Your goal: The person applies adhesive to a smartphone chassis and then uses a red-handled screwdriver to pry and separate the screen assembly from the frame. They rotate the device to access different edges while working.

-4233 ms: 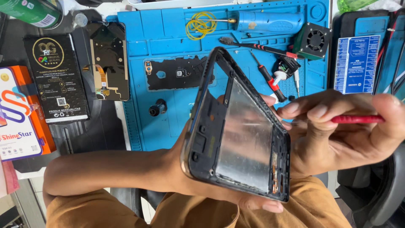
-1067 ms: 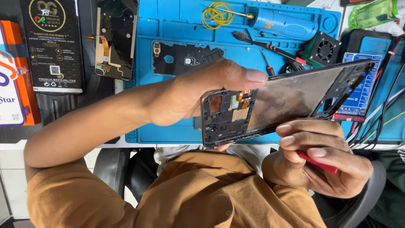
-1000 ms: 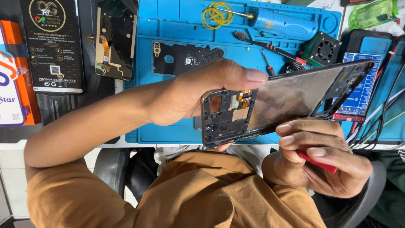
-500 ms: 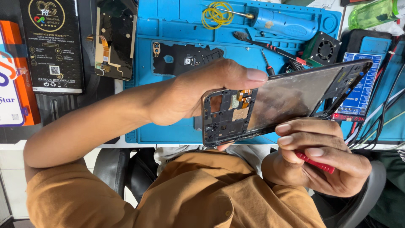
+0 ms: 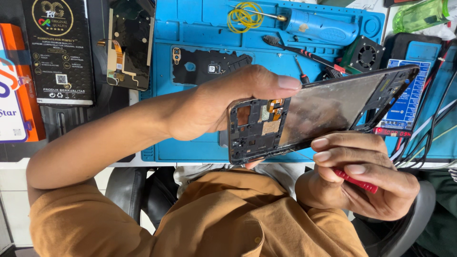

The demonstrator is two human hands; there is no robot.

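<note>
My left hand (image 5: 214,107) grips a black phone frame (image 5: 328,107) at its near end, thumb across the top edge, holding it in the air, long side level and slightly tilted. Its inside faces me, with small copper-coloured parts at the left end and a dull grey plate over the rest. My right hand (image 5: 366,183) sits right under the frame's lower edge, fingers curled around a thin red tool (image 5: 357,180). The tool's tip is hidden. Both hands hover over the front edge of a blue work mat (image 5: 190,28).
On the mat lie a black phone cover plate (image 5: 204,66), a blue electric screwdriver (image 5: 319,28), a yellow wire coil (image 5: 245,14), a brush and a small black fan (image 5: 364,54). A display part (image 5: 128,47), a black box (image 5: 59,47) and an orange-white box (image 5: 14,95) lie left. A blue meter (image 5: 404,95) with cables stands right.
About four seconds ago the frame stood on end; now it lies lengthwise and my right hand has dropped beneath it. Over the last second almost nothing moved.
</note>
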